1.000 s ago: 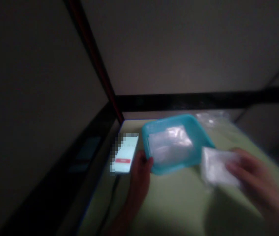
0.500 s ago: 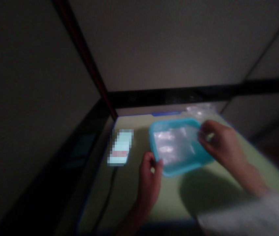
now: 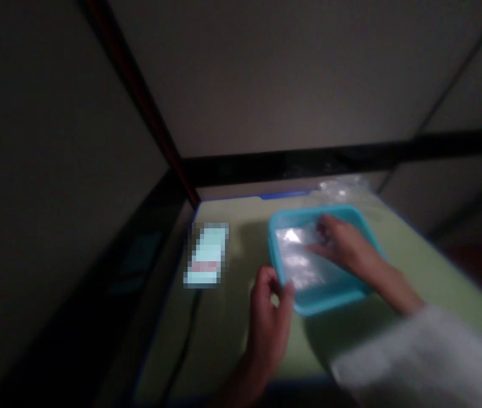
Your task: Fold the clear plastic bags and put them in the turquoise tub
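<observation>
A turquoise plastic tray-like container [image 3: 283, 218] with rounded corners is on the table. My left hand [image 3: 271, 309] grips its near left corner, thumb over the rim and fingers curled at the outside. Inside lies a shiny, see-through plastic sheet or bag [image 3: 298, 260], crinkled and catching the light; what kind it is I cannot make out. My right hand [image 3: 342, 241] reaches in over the container's right side. Its thumb points left, apart from the bent fingers, just above the shiny plastic. Whether the fingertips touch the plastic is too blurred to tell.
A lit phone [image 3: 207, 254], its screen pixelated, lies on the left of the pale green table [image 3: 232, 351] with a dark cable [image 3: 187, 340] running from it. Crumpled clear plastic [image 3: 342, 190] sits at the back edge, before the wall [image 3: 287, 85].
My right hand has moved left, from the container's right rim to over the shiny plastic inside. The container and my left hand have shifted slightly right in view.
</observation>
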Available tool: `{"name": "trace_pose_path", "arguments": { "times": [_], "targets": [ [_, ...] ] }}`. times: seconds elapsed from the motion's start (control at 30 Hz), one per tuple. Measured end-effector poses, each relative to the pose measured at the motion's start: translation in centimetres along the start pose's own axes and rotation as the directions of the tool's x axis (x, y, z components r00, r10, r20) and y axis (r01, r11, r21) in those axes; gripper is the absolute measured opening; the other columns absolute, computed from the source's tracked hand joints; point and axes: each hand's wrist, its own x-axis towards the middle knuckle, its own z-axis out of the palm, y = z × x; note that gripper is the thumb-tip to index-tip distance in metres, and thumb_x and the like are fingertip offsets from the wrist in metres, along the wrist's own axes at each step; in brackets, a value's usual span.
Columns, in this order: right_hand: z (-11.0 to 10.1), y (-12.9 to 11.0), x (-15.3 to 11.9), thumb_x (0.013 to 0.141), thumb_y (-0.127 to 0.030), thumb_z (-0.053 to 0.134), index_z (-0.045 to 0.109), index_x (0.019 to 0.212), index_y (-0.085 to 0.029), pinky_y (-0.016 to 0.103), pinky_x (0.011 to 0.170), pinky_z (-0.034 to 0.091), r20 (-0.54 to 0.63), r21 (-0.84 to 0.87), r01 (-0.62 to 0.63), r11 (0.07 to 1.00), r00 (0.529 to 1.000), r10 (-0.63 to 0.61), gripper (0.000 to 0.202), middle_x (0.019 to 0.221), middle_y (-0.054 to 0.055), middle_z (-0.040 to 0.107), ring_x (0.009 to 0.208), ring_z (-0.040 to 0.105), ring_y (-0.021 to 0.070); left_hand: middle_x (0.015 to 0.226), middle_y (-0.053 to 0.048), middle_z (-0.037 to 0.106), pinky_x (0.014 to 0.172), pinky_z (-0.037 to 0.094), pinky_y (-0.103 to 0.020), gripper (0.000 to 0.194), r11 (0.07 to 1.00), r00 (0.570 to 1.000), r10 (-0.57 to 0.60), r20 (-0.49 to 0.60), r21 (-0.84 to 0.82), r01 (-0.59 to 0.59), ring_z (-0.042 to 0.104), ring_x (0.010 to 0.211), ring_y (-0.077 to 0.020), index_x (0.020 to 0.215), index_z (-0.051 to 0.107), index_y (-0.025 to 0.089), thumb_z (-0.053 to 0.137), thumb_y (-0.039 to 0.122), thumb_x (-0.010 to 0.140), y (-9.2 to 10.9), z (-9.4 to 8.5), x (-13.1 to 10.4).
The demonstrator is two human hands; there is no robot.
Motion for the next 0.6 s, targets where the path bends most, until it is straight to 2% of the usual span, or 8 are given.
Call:
{"name": "trace_pose_path", "arguments": {
  "times": [0.1, 0.17, 0.33, 0.43, 0.6],
  "targets": [
    [-0.4, -0.1, -1.0, 0.080, -0.037, 0.061, 0.056, 0.093, -0.018, 0.033, 0.062, 0.050, 0.059, 0.186, 0.015, 0.982, 0.998, -0.027, 0.024, 0.091, 0.009, 0.063, 0.068, 0.062, 0.0197, 0.066, 0.001, 0.049, 0.058, 0.038, -0.023, 0.021, 1.000, 1.000, 0.000, 0.003, -0.006, 0.000, 0.045, 0.062, -0.0135, 0.069, 0.048, 0.020, 0.058, 0.038, 0.075, 0.0, -0.1, 0.0],
    [-0.6, -0.2, -1.7, 0.085, -0.039, 0.054, 0.058, 0.102, -0.018, 0.035, 0.070, 0.052, 0.094, 0.217, 0.056, 0.975, 0.993, -0.078, 0.027, 0.101, 0.010, 0.062, 0.075, 0.064, 0.0201, 0.066, 0.001, 0.050, 0.058, 0.038, -0.023, 0.021, 1.000, 1.000, -0.001, -0.002, -0.003, 0.001, 0.045, 0.063, -0.0137, 0.070, 0.048, 0.020, 0.057, 0.038, 0.075, -0.1, -0.2, 0.1],
    [-0.1, -0.3, -2.7, 0.090, -0.040, 0.046, 0.057, 0.120, -0.019, 0.041, 0.086, 0.049, 0.168, 0.084, 0.190, 0.978, 0.965, -0.202, 0.038, 0.114, 0.014, 0.057, 0.099, 0.060, 0.0275, 0.065, 0.001, 0.048, 0.057, 0.037, -0.022, 0.020, 1.000, 1.000, 0.001, -0.010, -0.002, -0.001, 0.043, 0.062, -0.0134, 0.070, 0.049, 0.020, 0.058, 0.038, 0.075, -0.4, -0.3, 0.1],
    [0.3, -0.5, -2.7, 0.090, -0.039, 0.046, 0.055, 0.123, -0.017, 0.043, 0.084, 0.050, 0.202, 0.022, 0.200, 0.980, 0.959, -0.200, 0.041, 0.113, 0.016, 0.057, 0.100, 0.059, 0.0297, 0.065, 0.001, 0.048, 0.056, 0.037, -0.022, 0.021, 1.000, 1.000, -0.012, 0.008, -0.010, 0.012, 0.043, 0.062, -0.0133, 0.071, 0.050, 0.020, 0.058, 0.039, 0.076, -0.5, -0.4, 0.0],
    [1.0, -0.6, -2.5, 0.089, -0.037, 0.049, 0.054, 0.126, -0.015, 0.046, 0.083, 0.050, 0.166, -0.038, 0.175, 0.984, 0.972, -0.167, 0.043, 0.111, 0.019, 0.058, 0.099, 0.060, 0.0318, 0.063, 0.002, 0.048, 0.055, 0.037, -0.022, 0.022, 1.000, 1.000, -0.012, 0.003, -0.008, 0.012, 0.043, 0.061, -0.0132, 0.070, 0.050, 0.020, 0.059, 0.039, 0.075, -0.7, -0.6, 0.0]
  ]
}}
